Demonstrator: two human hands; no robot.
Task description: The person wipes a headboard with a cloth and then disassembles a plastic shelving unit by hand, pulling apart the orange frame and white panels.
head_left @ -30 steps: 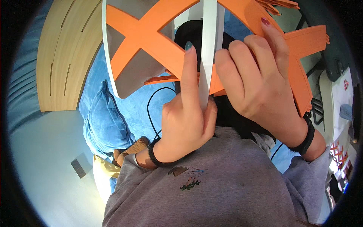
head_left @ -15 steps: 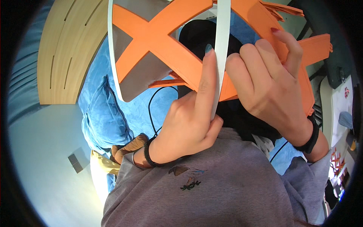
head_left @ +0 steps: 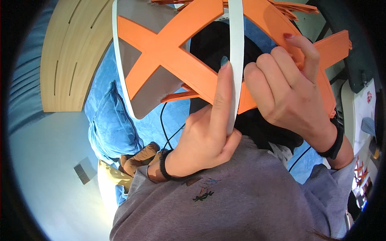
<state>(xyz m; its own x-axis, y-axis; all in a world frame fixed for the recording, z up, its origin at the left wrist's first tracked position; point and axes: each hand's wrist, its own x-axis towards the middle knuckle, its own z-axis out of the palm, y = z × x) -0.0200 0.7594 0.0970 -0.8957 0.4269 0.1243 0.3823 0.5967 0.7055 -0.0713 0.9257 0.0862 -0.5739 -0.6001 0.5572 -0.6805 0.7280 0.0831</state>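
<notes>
My left hand (head_left: 207, 138) is closed around the lower end of a narrow white strip (head_left: 237, 36), its index finger stretched along the strip. An orange crisscross lattice (head_left: 161, 42) spreads to both sides of this strip. On the left the lattice lies across a grey panel with a white rim (head_left: 122, 80). My right hand (head_left: 287, 88) is closed over the right part of the lattice, fingers curled and the little finger raised. Its fingertips and thumb are hidden, but it appears to grip the orange lattice there. Thin orange slats stick out at the top right.
Blue plush fabric (head_left: 150, 124) with a blue cushion (head_left: 108, 124) lies below and to the left. A slotted wooden panel (head_left: 72, 52) stands at the upper left. Black cables (head_left: 163, 124) run across the fabric. A white table (head_left: 362, 116) is at the right.
The lattice, panel and strip have shifted slightly down toward me, and both hands have moved a little down with them. Both hands keep nearly the same hold.
</notes>
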